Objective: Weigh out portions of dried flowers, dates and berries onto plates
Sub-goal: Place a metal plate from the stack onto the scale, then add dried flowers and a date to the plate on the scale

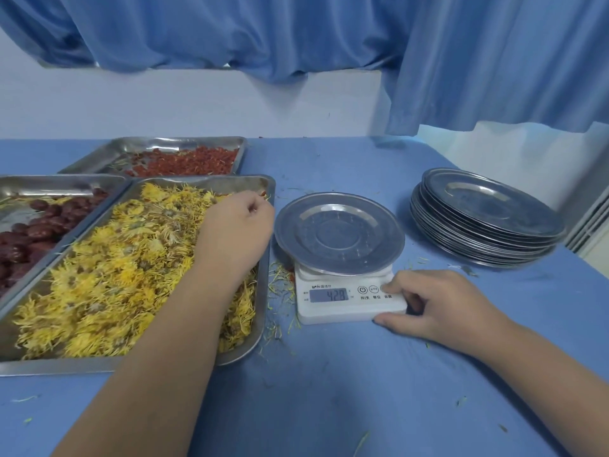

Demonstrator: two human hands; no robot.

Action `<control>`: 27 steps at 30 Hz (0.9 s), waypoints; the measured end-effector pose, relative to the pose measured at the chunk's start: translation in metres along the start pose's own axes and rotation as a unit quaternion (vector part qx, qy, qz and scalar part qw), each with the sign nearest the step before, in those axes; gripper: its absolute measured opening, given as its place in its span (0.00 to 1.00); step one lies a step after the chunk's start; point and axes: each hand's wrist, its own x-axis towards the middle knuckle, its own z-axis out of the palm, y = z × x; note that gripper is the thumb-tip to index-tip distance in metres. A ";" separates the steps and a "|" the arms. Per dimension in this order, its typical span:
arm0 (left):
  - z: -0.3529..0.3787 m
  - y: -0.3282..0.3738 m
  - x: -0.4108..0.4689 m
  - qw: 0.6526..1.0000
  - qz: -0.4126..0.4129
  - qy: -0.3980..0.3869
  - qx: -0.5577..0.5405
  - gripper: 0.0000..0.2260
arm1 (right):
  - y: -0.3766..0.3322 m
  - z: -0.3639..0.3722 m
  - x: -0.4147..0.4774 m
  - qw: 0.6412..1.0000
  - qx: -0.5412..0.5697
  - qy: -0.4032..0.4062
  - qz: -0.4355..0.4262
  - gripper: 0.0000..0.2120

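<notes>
Left of scale [350, 300]: tray of dates [36, 225], berries tray [184, 161] behind, flowers tray [131, 272] just beside. Left hand [235, 222] over flowers, grip curled shut, contents unclear. Empty plate [339, 230] on scale. Right hand [438, 305] touches scale's right edge, fingertip on button. Plate stack [484, 216] right of scale.
</notes>
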 end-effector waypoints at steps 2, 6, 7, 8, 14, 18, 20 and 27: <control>0.000 -0.002 0.001 1.000 -0.007 -0.002 -0.007 0.10 | -0.001 -0.002 0.000 0.999 -0.024 0.006 -0.029 0.15; -0.002 -0.008 -0.002 1.000 -0.010 -0.002 -0.022 0.11 | -0.002 -0.002 0.003 0.996 -0.058 0.028 -0.064 0.17; -0.003 -0.008 -0.004 1.000 -0.008 -0.002 -0.027 0.11 | -0.002 0.000 0.004 0.996 -0.055 0.033 -0.059 0.18; -0.004 -0.008 -0.007 0.999 -0.007 -0.001 -0.032 0.11 | -0.002 0.001 0.005 0.996 -0.056 0.038 -0.052 0.18; -0.023 0.002 -0.012 0.993 0.005 0.001 -0.116 0.11 | -0.002 0.001 0.004 0.998 -0.038 0.039 -0.043 0.14; -0.062 -0.002 -0.009 0.986 0.018 0.024 -0.164 0.12 | -0.010 0.001 0.004 0.991 -0.029 0.086 -0.095 0.17; -0.088 -0.009 -0.001 0.987 0.011 0.031 -0.154 0.13 | -0.017 0.001 0.008 0.982 -0.045 0.122 -0.137 0.19; -0.112 -0.018 0.035 1.000 0.004 -0.016 0.018 0.10 | -0.045 -0.009 0.058 0.971 -0.039 0.177 -0.156 0.21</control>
